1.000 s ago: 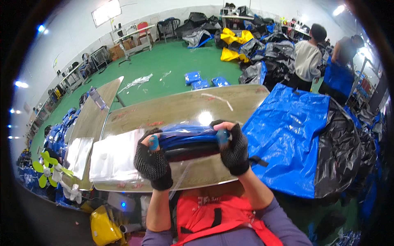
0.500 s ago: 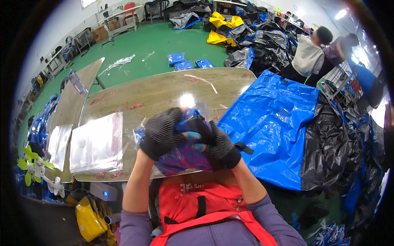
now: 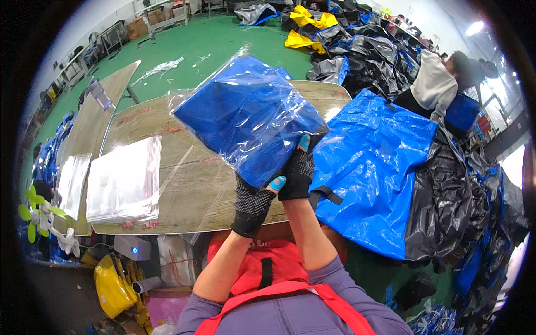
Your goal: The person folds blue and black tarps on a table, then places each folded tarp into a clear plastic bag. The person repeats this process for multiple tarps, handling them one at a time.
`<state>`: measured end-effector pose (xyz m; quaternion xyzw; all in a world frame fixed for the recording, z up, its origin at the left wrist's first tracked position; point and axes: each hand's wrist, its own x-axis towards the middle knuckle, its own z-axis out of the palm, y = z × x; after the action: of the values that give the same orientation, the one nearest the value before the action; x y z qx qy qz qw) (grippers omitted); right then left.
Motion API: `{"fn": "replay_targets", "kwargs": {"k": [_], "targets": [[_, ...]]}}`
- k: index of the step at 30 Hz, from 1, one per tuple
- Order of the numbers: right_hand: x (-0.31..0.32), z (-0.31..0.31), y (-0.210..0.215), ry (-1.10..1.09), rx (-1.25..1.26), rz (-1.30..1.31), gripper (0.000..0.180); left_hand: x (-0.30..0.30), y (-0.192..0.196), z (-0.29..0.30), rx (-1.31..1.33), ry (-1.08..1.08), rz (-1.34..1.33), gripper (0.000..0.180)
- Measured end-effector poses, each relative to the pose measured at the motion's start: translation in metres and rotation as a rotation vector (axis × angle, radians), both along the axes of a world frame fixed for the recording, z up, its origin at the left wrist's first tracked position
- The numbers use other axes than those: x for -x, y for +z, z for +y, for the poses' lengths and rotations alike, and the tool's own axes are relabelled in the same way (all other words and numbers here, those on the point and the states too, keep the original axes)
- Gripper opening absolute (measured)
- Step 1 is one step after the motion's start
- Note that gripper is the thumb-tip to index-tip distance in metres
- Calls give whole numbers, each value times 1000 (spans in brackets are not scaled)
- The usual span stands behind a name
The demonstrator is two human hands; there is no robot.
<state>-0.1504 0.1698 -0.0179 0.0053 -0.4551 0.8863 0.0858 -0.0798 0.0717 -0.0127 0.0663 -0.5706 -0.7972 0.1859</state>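
Note:
A clear plastic bag with a folded blue tarp inside (image 3: 245, 111) is held up over the table, its near corner toward me. My left hand (image 3: 254, 204), in a black textured glove with blue fingertips, grips the bag's lower edge with the thumb on top. Close beside it my right hand (image 3: 297, 173), gloved alike, is closed on the bag's right lower side. The fingers under the bag are hidden. To the right lies a large blue sheet (image 3: 368, 167) with a black strap (image 3: 326, 195).
Stacks of clear plastic bags (image 3: 125, 178) lie on the left of the wooden table (image 3: 195, 218). A small green fan (image 3: 36, 212) stands at the table's left edge. Black sheeting (image 3: 446, 201) hangs at the right. Another person (image 3: 435, 84) bends near a heap of tarps (image 3: 363, 53).
The bagged tarp has been raised from near my body and spread flat, tilted up over the table. My hands have come together at its lower edge. The person at the right has bent down.

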Motion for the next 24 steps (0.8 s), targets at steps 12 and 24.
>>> {"fn": "replay_targets", "kwargs": {"k": [12,24], "targets": [[-31,-8,-2,530,537,-58,56,-17,8,-16,697,285,342,39],[-43,-5,-9,372,440,-83,42,-11,25,-31,1006,277,350,18]]}}
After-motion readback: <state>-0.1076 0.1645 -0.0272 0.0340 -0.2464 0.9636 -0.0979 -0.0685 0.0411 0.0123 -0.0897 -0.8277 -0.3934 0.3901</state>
